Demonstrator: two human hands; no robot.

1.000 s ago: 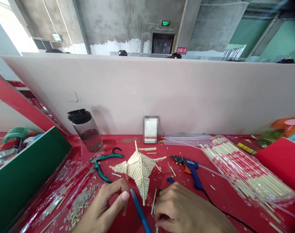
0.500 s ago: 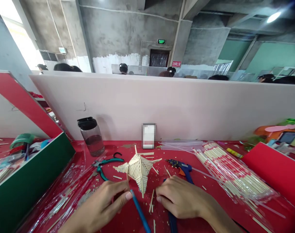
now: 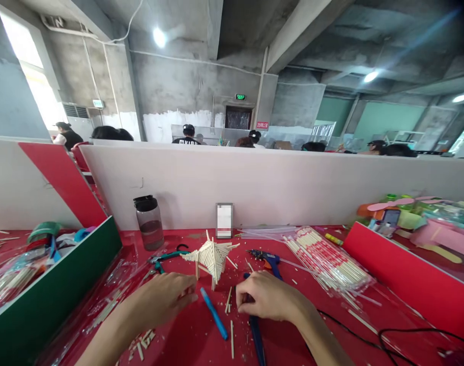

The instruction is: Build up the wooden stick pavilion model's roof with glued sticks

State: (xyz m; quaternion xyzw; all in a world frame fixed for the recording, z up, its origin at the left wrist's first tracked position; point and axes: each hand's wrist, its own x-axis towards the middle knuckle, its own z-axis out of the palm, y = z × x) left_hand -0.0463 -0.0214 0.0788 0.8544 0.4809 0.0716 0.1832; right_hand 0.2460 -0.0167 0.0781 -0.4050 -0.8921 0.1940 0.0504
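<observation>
A star-shaped model of pale wooden sticks stands on short stick legs in the middle of the red table. My left hand hovers just in front of its left side, fingers loosely bent and apart, holding nothing visible. Beside those fingers lies a blue pen, untouched. My right hand is to the right of the model, its fingers curled in toward the thumb; whether anything is inside is hidden. Beneath that hand lies a dark blue-handled tool, partly covered. A blue glue gun rests just beyond it.
Teal-handled pliers and a water bottle are at the back left. Bundled sticks lie right of the glue gun. Loose sticks and scraps litter the table. A green panel and red panel flank it; a black cable crosses the right.
My view has tilted up. My left hand has drawn away from the blue pen, which now lies apart from it. My right hand stays by the blue-handled tool, fingers more curled.
</observation>
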